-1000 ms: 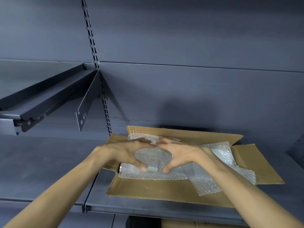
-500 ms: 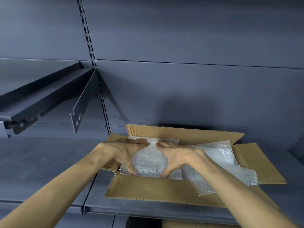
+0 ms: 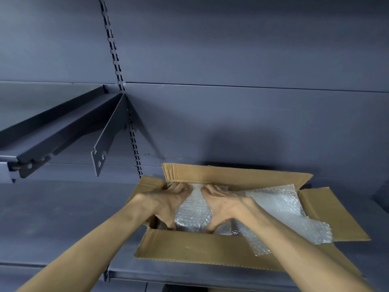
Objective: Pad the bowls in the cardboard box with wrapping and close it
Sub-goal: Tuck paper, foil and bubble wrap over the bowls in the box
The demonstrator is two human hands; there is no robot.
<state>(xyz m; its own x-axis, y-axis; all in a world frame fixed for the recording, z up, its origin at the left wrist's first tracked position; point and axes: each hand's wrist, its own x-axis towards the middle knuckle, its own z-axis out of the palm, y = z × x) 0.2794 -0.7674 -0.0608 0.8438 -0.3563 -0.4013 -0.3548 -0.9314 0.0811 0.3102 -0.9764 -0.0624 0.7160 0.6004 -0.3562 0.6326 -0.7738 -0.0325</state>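
Observation:
An open cardboard box (image 3: 190, 246) sits on a grey metal shelf, all of its flaps spread outward. Clear bubble wrap (image 3: 194, 211) fills the box and one end (image 3: 315, 230) spills over the right side. My left hand (image 3: 164, 202) and my right hand (image 3: 223, 204) reach down into the left part of the box, cupping a wrapped mound between them, fingers curved around the wrap. Their fingertips sit near the back wall, thumbs low by the front wall. No bowl shows; the wrap covers whatever lies inside.
The box rests near the front edge of the grey shelf (image 3: 63, 218). A higher shelf (image 3: 52, 131) with a metal bracket (image 3: 107, 142) juts out at the left. A slotted upright (image 3: 134, 148) runs down the grey back panel just behind the box's left corner.
Both hands have sunk deeper into the box with the wrapped mound, from above the rim down to below the front flap. The camera view has shifted slightly.

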